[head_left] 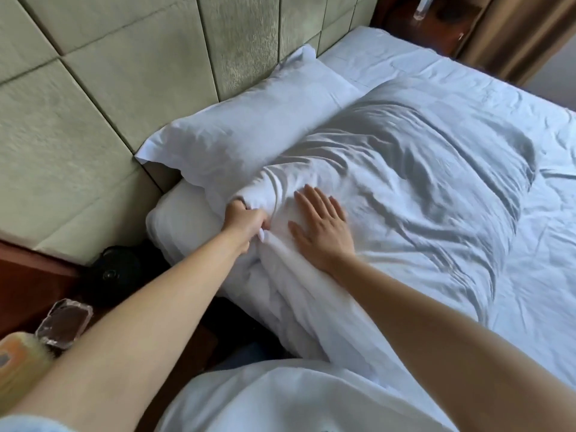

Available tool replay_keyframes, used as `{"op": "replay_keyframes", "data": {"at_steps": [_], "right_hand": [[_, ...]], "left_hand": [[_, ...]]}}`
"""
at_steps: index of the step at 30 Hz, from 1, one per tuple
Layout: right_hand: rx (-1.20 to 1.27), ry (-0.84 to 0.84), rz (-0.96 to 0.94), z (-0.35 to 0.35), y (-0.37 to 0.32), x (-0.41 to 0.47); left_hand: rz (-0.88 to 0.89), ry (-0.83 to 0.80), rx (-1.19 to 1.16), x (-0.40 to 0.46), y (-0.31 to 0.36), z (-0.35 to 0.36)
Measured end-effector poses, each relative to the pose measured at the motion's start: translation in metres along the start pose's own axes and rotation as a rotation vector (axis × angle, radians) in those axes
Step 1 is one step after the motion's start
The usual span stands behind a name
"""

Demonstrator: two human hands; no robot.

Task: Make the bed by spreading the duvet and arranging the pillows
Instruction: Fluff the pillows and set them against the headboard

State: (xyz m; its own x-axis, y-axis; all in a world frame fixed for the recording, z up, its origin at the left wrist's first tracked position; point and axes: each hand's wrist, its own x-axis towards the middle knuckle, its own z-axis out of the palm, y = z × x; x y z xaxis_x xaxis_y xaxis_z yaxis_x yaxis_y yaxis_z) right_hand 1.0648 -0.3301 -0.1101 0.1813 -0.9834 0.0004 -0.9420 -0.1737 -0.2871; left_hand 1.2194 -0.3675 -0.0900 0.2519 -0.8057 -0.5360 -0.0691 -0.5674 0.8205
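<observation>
Padded headboard, left hand bunching rumpled duvet, right hand flat

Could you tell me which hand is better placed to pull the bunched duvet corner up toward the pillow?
Left. The left hand already grips the bunched duvet corner beside the pillow; the right hand lies flat on top.

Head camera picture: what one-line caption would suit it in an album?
Left hand bunches the white duvet corner below the pillow; right hand presses it flat.

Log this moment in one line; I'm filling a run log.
left hand: grips duvet corner | right hand: flat on duvet | pillow: at headboard
</observation>
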Motion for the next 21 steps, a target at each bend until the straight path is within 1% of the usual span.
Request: {"op": "replay_keyframes", "data": {"at_steps": [1, 4, 6, 8, 9, 10, 11, 12, 13, 14, 15, 16, 18, 21], "right_hand": [[-0.016, -0.042, 0.027, 0.012, -0.001, -0.007], [-0.072, -0.271, 0.035, 0.042, 0.0, -0.032], [-0.072, -0.287, 0.026, 0.046, 0.004, -0.039], [-0.046, -0.23, 0.021, 0.036, 0.004, -0.037], [-0.036, -0.187, 0.029, 0.03, 0.004, -0.036], [-0.029, -0.138, 0.049, 0.026, 0.006, -0.034], [-0.027, -0.09, 0.084, 0.022, 0.008, -0.034], [-0.024, -0.052, 0.128, 0.018, 0.011, -0.035], [-0.016, -0.033, 0.172, 0.014, 0.015, -0.036], [-0.001, -0.032, 0.208, 0.009, 0.02, -0.036], [0.008, -0.037, 0.23, 0.005, 0.024, -0.037], [0.005, -0.037, 0.239, 0.001, 0.029, -0.037], [-0.031, -0.007, 0.239, -0.005, 0.04, -0.035], [-0.055, 0.054, 0.298, -0.011, 0.057, -0.032]], "left_hand": [[-0.046, 0.031, 0.027, -0.001, -0.012, -0.001], [-0.249, 0.091, 0.03, -0.018, -0.061, 0.003], [-0.257, 0.14, 0.091, -0.022, -0.074, 0.007], [-0.197, 0.253, 0.235, -0.023, -0.068, 0.008], [-0.133, 0.307, 0.303, -0.028, -0.06, 0.009], [-0.025, 0.342, 0.378, -0.034, -0.053, 0.011], [0.138, 0.354, 0.49, -0.041, -0.047, 0.014], [0.33, 0.335, 0.626, -0.045, -0.045, 0.018], [0.508, 0.278, 0.778, -0.047, -0.044, 0.022], [0.627, 0.199, 0.936, -0.047, -0.043, 0.027], [0.68, 0.113, 1.076, -0.046, -0.042, 0.032], [0.687, 0.031, 1.176, -0.045, -0.041, 0.038], [0.688, -0.087, 1.258, -0.044, -0.038, 0.051], [0.749, -0.196, 1.351, -0.041, -0.033, 0.072]]}}
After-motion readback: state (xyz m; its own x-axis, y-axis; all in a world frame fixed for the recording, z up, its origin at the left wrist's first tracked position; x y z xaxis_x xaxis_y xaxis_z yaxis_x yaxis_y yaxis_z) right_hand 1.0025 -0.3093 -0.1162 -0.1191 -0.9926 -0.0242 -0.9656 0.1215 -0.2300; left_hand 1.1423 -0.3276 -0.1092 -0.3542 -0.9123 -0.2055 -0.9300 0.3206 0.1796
